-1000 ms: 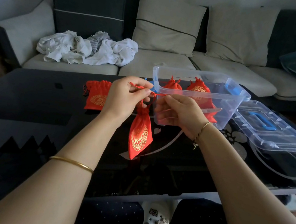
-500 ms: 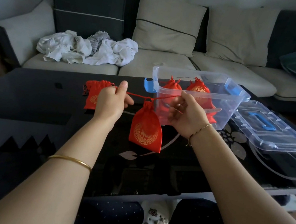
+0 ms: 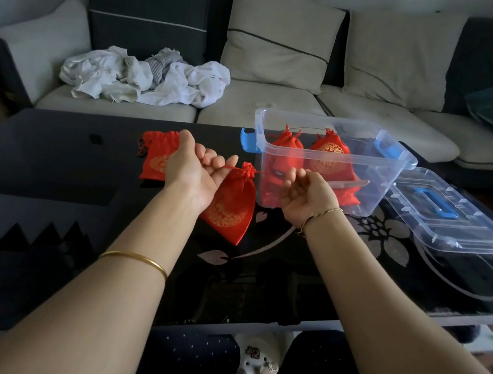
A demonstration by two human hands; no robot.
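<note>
A red drawstring pouch (image 3: pixel 231 205) with a gold emblem hangs between my hands above the dark table, its neck drawn tight. My left hand (image 3: pixel 194 171) grips the left end of its red cord, palm turned up. My right hand (image 3: pixel 304 195) grips the right end, fingers curled. Another red pouch (image 3: pixel 157 157) lies flat on the table behind my left hand. Two more red pouches (image 3: pixel 327 154) stand inside the clear plastic box (image 3: pixel 376 187) just beyond my right hand.
The box's clear lid (image 3: pixel 452 214) with a blue handle lies on the table to the right. A sofa with cushions and a heap of white cloth (image 3: pixel 146 79) stands behind the black glass table (image 3: pixel 50 164). My knees are below the near edge.
My hands pulled the cord ends apart and turned palm up. The pouch neck cinched shut and the pouch swung lower, tilting to the left.
</note>
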